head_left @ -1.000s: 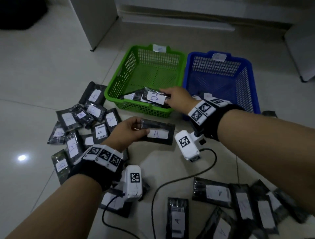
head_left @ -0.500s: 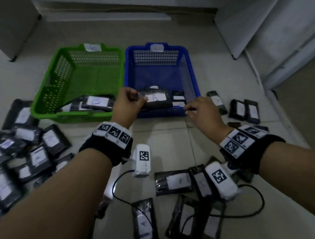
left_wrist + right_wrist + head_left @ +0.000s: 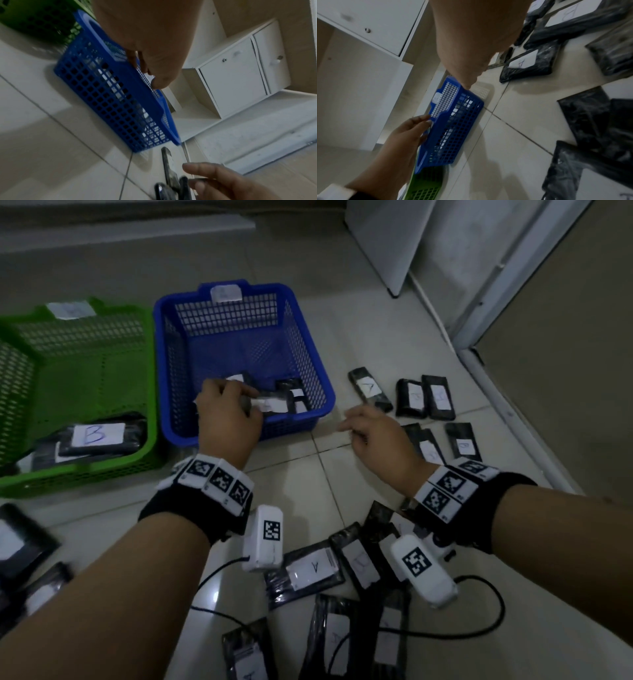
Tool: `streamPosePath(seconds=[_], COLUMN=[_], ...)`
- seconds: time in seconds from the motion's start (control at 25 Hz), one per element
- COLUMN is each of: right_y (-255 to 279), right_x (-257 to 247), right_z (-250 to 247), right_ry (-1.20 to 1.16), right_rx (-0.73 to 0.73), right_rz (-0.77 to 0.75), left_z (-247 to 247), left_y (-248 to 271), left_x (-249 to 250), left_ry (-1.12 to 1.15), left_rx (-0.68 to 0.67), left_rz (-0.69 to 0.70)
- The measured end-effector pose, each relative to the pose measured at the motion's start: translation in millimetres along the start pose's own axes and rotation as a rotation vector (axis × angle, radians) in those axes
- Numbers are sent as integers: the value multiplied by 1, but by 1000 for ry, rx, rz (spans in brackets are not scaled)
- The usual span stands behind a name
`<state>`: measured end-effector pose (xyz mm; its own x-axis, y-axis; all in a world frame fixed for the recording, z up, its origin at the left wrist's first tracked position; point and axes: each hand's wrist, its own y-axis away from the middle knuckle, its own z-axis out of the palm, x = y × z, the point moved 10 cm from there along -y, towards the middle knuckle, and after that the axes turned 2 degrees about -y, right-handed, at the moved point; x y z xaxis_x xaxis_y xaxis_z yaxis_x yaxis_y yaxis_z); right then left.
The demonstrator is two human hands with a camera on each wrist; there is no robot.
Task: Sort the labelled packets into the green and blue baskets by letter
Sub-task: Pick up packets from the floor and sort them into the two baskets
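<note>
**Sorting barely begun: a few packets in the baskets, most on the floor**

Reaching over the near rim of the blue perforated plastic basket (image 3: pixel 244 337) at centre frame, the left hand (image 3: pixel 227 419) has its fingers curled over a black plastic packet with a white paper label (image 3: pixel 270 405) low inside that basket. Whether it grips that packet or has just let it go, I cannot tell. Two or three more labelled packets lie under and beside it in the basket's near right corner.

At far left, the green perforated plastic basket (image 3: pixel 82 364) holds a small stack near its front wall, topped by a black packet labelled B (image 3: pixel 99 434).

Hovering over the pale tiled floor (image 3: pixel 370 344) just right of the blue basket, the right hand (image 3: pixel 375 436) holds nothing, fingers loosely bent and pointing left.

Most of the work looks left to do. A cluster of black packets (image 3: pixel 424 397) lies at right of centre, another spread (image 3: pixel 315 568) fills the lower middle, and more sit at the lower left edge. Several show an A; one at right shows a B.
</note>
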<state>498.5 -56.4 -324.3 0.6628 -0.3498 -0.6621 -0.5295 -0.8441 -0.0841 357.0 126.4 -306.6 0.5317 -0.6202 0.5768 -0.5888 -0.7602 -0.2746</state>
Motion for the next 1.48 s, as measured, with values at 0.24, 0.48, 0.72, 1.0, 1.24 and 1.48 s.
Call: streamPosePath(seconds=[0.24,0.48,0.72,1.0,1.24,1.48], right_y=[18,19,22,35,38,-13], right_x=[107,129,145,168,148,79], right_z=[-24,-3,-51,-66,-73,-56], right_ry=[307,340,-190,-782,-854,-894], right_rx=[-30,-163,80,241,337,187], right_rz=[408,403,594,782,757,556], left_z=[61,157,247,237,178,66], left_y=[24,-9,-34,-31,-56,-80], left_x=[113,154,157,163,186,113], left_ry=[83,-98,-493,-675,-198,382], left_rx=[-198,-413,-840,-585,-485,-123], left_rz=[417,521,543,573,405,-147])
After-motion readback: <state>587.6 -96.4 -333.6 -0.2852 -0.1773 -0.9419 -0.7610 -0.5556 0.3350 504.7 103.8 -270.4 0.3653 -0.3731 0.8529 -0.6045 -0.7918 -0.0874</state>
